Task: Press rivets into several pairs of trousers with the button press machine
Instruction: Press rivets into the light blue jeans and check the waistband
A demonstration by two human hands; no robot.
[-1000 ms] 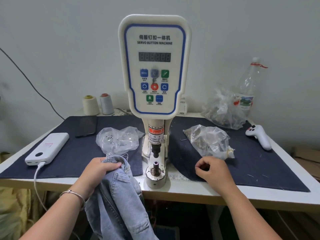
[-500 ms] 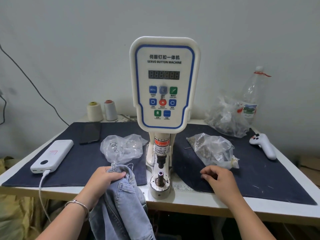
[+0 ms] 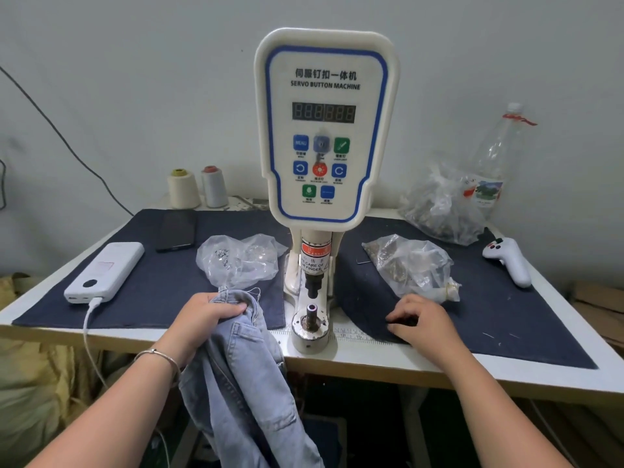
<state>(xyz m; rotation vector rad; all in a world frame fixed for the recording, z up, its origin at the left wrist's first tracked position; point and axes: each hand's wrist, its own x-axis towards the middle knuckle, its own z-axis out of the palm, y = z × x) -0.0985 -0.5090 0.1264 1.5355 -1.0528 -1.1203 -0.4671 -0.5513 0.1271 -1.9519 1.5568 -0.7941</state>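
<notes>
We look down at a white worktable (image 3: 371, 361) covered on both sides by dark navy cloth mats (image 3: 162, 285). Three clear plastic bags sit on it. The crumpled bag left of centre (image 3: 239, 258) holds a few small dark pieces. The bag right of centre (image 3: 410, 265) is filled with many small brownish metal bits, too fine for us to tell apart. A larger bag at the back right (image 3: 439, 207) holds similar material, beside a clear plastic bottle (image 3: 494, 163).

At the back left stand a cream thread cone (image 3: 183, 189) and a pale grey thread cone (image 3: 213, 187). A black phone (image 3: 177, 230) lies flat near them, and a white power bank (image 3: 105, 271) with a white cable lies at the left edge. A white handheld controller (image 3: 508, 261) rests at the far right.

In the centre rises the white, blue-trimmed servo button press machine (image 3: 326, 130), its round metal die (image 3: 311, 324) at the table's front edge.

Our left hand (image 3: 206, 315), a thin bracelet on the wrist, grips bunched light blue denim trousers (image 3: 243, 373) at the waist, just left of the die; the rest hangs below the table. Our right hand (image 3: 423, 320) rests on the right mat with fingers curled downward; we cannot tell whether it holds anything.
</notes>
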